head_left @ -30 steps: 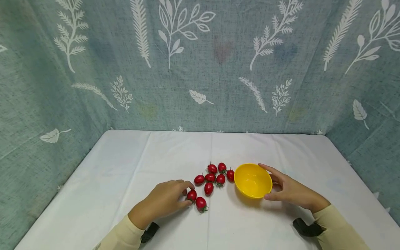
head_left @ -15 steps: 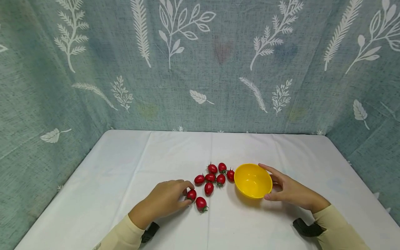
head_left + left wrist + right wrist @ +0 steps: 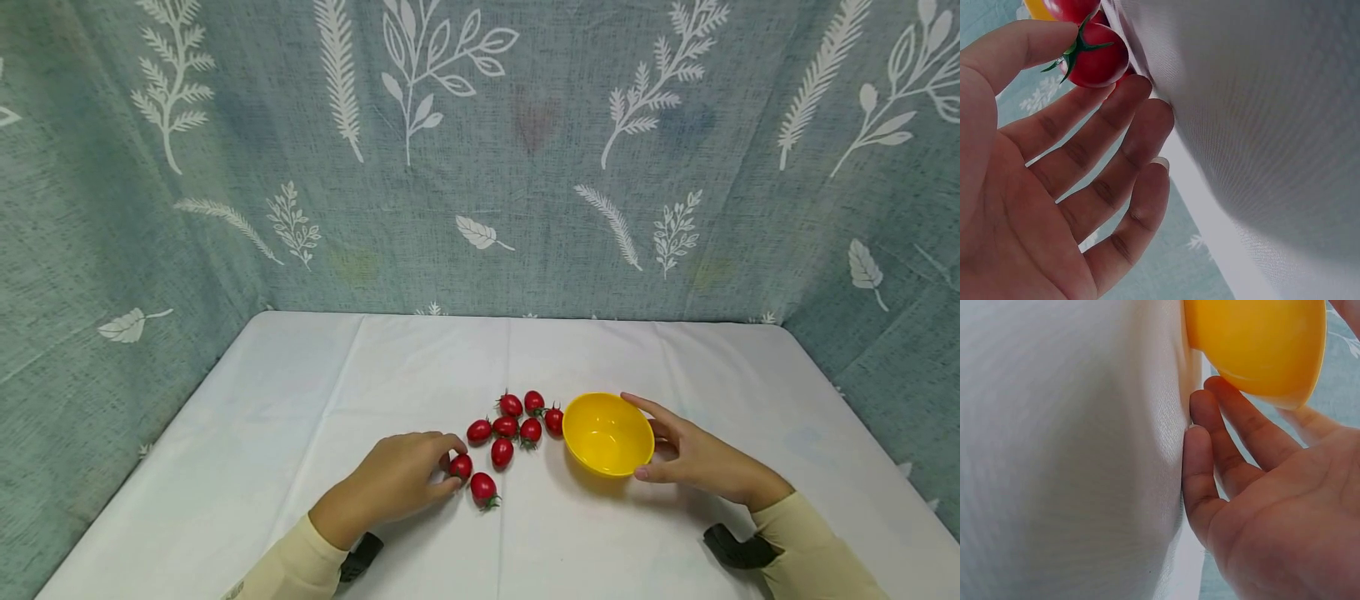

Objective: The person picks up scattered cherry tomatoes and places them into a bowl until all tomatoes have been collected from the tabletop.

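Observation:
My left hand is at the left end of a loose group of red cherry tomatoes. Its thumb and index finger pinch one cherry tomato with a green calyx, low at the white cloth. The other fingers are spread, tips near the cloth. Just right of the pinched one lies another cherry tomato. On the right, a yellow bowl stands upright with nothing in it. My right hand holds its right side, thumb at the near rim and index finger at the far rim; the lower fingertips rest by the cloth.
Several more cherry tomatoes lie clustered between the left hand and the bowl, the rightmost right beside the bowl. A white cloth covers the table. Green leaf-patterned curtains stand behind and at both sides.

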The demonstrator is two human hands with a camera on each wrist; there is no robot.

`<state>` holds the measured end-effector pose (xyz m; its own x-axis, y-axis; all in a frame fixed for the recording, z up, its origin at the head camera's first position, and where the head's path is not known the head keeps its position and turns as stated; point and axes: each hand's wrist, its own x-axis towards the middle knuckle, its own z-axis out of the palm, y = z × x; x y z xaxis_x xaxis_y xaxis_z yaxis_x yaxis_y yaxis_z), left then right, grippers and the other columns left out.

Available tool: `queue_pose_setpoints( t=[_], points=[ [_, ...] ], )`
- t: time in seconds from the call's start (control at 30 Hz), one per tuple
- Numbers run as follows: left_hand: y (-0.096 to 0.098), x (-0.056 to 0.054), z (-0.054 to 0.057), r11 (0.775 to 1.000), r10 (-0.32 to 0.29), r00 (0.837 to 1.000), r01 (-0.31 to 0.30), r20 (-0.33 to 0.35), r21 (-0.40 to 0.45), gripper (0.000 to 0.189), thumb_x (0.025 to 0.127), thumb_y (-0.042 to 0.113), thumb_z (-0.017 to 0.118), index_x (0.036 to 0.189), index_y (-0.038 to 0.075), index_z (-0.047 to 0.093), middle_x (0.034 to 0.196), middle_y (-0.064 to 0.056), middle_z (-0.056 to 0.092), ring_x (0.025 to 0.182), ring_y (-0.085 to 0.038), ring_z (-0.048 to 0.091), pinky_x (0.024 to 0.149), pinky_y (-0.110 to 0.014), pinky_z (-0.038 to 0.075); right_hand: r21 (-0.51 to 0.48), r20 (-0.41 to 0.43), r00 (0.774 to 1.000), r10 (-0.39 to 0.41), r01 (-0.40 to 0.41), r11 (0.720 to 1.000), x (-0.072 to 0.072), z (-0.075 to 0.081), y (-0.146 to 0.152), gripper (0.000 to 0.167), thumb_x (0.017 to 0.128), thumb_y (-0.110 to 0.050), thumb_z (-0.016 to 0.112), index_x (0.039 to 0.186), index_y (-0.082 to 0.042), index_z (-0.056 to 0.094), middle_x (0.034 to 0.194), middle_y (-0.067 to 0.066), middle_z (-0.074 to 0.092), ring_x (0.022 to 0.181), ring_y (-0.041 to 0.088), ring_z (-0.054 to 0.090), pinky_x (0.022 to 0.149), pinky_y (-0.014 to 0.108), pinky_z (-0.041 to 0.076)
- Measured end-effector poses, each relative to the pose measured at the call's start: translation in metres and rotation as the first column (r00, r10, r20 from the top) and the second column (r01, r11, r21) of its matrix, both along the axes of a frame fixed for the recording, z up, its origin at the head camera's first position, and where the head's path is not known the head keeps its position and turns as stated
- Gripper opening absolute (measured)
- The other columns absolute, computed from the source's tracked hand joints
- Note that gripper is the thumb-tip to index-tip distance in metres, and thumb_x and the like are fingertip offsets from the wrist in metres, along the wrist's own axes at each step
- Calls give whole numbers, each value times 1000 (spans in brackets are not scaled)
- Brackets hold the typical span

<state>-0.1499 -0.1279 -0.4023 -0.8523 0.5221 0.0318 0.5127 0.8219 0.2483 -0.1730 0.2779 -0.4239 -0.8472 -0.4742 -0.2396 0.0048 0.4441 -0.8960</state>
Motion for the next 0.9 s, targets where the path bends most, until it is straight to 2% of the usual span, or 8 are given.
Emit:
queue_pose_setpoints(
  t=[0.27,0.47,0.73,0.9],
  points=[
    [1,0,4,999,20,1000,-21,20,32,33,86,34,77,116,22,69,85,13,67,73,0,56,66,-27,47,23,5,1000,-18,17,1000,0,2,0,96,87,-26,78,160,-30,16,154,19,41,138,38,48,110,53,42],
    [-2,1,11,996,38,999,-39,16,78,33,87,33,76,118,25,69,85,16,67,61,2,47,57,-22,40,44,17,999,-29,28,999,2,2,-3,94,86,-29,79,159,-33,19,155,16,40,136,36,48,110,56,40],
    [6,-1,19,996,-18,1000,19,-22,86,37,89,35,74,124,24,66,83,19,67,61,5,47,57,-20,40,17,-1,1000,4,-4,1000,2,-2,-1,95,88,-25,78,160,-29,16,154,21,40,135,37,50,105,46,48],
    [18,-3,26,995,-47,998,49,-33,89,39,89,36,74,125,22,65,83,17,67,61,3,49,58,-21,42,21,-15,1000,10,-10,1000,1,-1,-1,94,88,-25,77,160,-29,17,155,20,39,136,39,49,106,48,47]
  ],
)
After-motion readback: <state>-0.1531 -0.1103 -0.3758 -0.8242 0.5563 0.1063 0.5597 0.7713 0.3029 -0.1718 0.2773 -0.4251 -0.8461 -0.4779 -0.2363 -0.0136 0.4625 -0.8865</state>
